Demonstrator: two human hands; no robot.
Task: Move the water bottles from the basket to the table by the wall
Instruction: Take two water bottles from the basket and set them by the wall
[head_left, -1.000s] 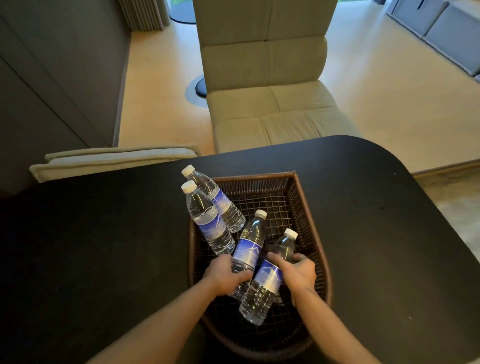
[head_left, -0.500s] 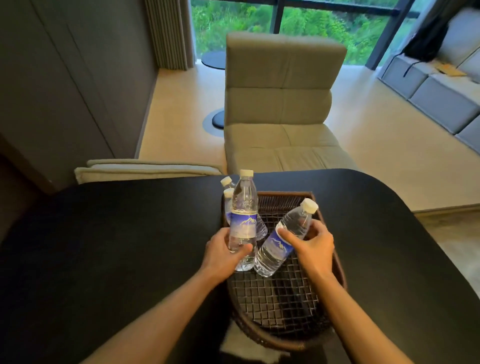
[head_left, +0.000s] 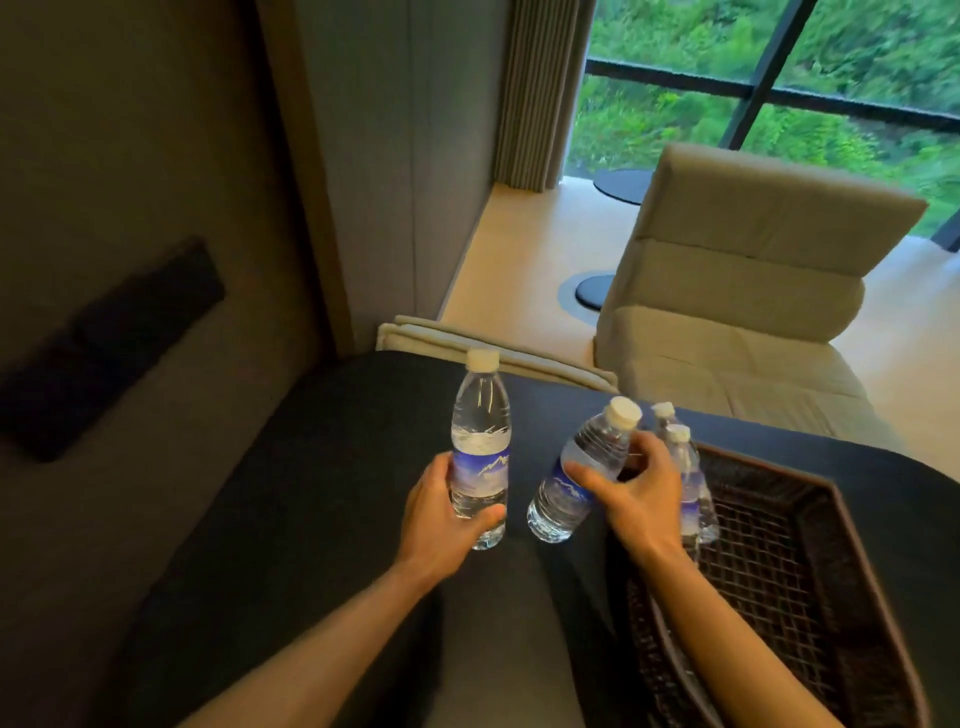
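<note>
Both hands wrapped tight round a bottle each: left hand (head_left: 441, 512) holds upright bottle (head_left: 479, 457), right hand (head_left: 636, 493) holds tilted bottle (head_left: 582, 473), basket (head_left: 831, 545) at 3 o'clock, probably for one trip.

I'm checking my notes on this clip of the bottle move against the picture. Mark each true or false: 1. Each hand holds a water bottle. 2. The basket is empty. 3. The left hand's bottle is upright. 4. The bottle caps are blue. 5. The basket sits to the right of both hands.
1. True: the left hand and the right hand each grip one.
2. False: two bottles remain in the wicker basket.
3. True: the left bottle stands upright; the right bottle is tilted.
4. False: the caps are white.
5. True.
</note>
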